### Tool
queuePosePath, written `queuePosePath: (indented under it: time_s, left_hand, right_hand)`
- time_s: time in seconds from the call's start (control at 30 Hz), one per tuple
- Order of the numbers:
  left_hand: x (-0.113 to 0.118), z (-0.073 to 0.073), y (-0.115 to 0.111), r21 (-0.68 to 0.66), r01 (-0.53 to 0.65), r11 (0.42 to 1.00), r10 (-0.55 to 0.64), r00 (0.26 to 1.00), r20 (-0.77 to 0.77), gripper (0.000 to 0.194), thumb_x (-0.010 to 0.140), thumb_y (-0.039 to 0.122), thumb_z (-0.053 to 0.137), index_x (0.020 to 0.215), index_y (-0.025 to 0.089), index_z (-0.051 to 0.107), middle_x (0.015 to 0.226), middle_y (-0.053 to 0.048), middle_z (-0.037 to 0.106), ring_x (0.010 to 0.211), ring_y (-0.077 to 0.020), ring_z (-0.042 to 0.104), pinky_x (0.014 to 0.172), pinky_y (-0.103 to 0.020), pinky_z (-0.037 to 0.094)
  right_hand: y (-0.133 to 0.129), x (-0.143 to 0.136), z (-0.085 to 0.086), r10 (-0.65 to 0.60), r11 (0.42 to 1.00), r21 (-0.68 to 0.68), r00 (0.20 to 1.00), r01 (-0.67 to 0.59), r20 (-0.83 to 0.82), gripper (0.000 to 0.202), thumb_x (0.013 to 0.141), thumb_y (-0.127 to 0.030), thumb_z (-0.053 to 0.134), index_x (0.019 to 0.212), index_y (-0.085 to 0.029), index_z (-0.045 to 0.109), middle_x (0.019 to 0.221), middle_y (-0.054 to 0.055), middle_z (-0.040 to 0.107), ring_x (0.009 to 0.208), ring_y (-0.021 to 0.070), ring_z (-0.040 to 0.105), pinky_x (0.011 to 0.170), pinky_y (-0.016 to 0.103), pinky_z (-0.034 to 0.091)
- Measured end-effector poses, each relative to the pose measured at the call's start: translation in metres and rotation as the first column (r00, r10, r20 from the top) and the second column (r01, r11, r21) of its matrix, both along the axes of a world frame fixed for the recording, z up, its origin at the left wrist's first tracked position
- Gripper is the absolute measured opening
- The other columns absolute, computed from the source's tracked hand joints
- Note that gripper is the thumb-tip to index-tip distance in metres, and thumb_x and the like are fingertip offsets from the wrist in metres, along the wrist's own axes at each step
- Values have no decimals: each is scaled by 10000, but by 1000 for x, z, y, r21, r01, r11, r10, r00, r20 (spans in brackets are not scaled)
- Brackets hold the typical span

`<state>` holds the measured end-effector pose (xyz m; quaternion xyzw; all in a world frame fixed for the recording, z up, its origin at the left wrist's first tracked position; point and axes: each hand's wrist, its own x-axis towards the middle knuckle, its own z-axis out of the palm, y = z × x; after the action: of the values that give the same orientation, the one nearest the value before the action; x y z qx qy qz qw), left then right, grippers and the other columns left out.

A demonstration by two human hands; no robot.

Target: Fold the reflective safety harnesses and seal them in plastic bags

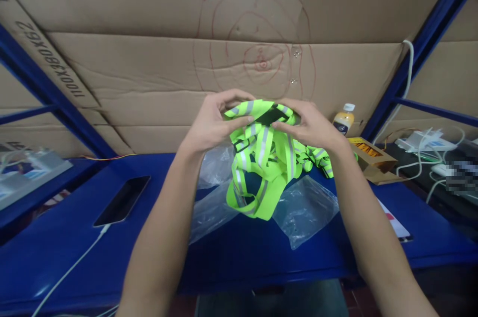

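Note:
A bundle of neon-yellow straps (263, 150) with silver reflective stripes hangs in front of me, a black patch near its top and a black buckle on its left. My left hand (220, 120) grips the upper left of the bundle, thumb in front and fingers behind. On the upper right, my right hand (304, 123) holds it the same way, thumb beside the black patch. More neon straps (320, 158) lie behind, near my right wrist. Below the bundle, clear plastic bags (306, 207) rest on the blue table (239, 262).
A phone (122, 200) with a white cable lies at the left. To the right are a small bottle (343, 119), an open cardboard box (371, 158) and white cables. Blue metal posts and a cardboard wall (149, 65) with red drawn circles stand behind.

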<state>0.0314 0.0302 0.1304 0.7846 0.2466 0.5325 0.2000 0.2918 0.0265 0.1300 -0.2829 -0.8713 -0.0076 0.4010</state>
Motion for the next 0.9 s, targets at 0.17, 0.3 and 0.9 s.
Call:
queuePosePath:
  time_s: [0.17,0.3,0.9]
  left_hand:
    - [2,-1,2,-68,19,997,-16,999,42,419,752,414,949,1079,180,828,1131,-99,819,1054,-277,759,917,-371,598]
    - [2,2,-1,-216,65,974,-45,994,97,479,759,546,936,1065,190,842,1151,-109,813,1026,-263,756,841,-334,592]
    - [19,-6,6,-78,-8,997,30,960,277,320,689,307,903,943,223,727,1032,-38,754,972,-229,707,799,-335,582]
  right_hand:
    - [8,-6,-10,-54,988,134,990,72,-134,151,970,-278,708,1040,-206,821,979,34,834,894,235,758,813,341,521]
    - [17,-18,-25,-177,898,380,973,221,-147,342,957,-124,623,1209,-260,811,1209,50,827,1063,272,731,933,432,520]
    - [0,-43,-18,143,989,82,942,-124,-305,529,958,-519,661,1397,-235,586,1447,127,674,1325,304,644,1144,475,507]
